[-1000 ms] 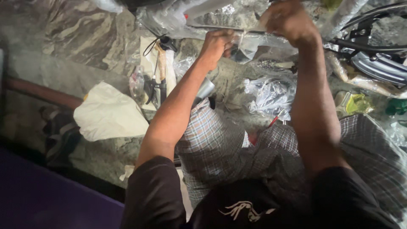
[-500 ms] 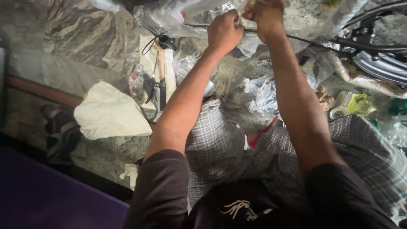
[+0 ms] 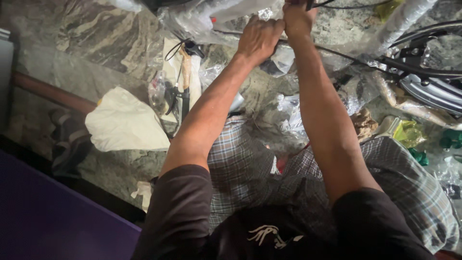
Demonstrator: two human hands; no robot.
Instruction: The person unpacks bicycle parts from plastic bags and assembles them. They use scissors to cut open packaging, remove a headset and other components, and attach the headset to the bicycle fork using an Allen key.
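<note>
Both arms stretched up and forward, meeting at the top of the view. Left hand [image 3: 260,38] curled into a fist around a thin dark metal rod [image 3: 337,53] sheathed in clear crinkled plastic wrap [image 3: 211,19], knuckles toward the camera, fingers fully closed. Right hand [image 3: 297,19] just beside it, touching or nearly so, also closed over the same wrapped rod, its upper part cut off by the frame edge, so the exact finger hold cannot be told. Held close together, probably to pinch and work the wrap at one spot while steadying the rod against its own spring.

Rod running from the hands down and rightward toward a black-tyred bicycle wheel with a silver rim [image 3: 433,91] at the right edge, more wrap bunched along it.

Below, a grey mottled stone floor [image 3: 96,43], not a bench, strewn with loose packing. Cream crumpled paper sheet [image 3: 122,123] lying flat at left, near a black bicycle part with a brown grip [image 3: 184,77] resting on pale card, likely set aside within reach. Green plastic pieces [image 3: 450,139] and a yellow-green wrapper [image 3: 409,132] well apart at the right. Checked grey cloth [image 3: 245,168] across the lap, between the arms.
</note>
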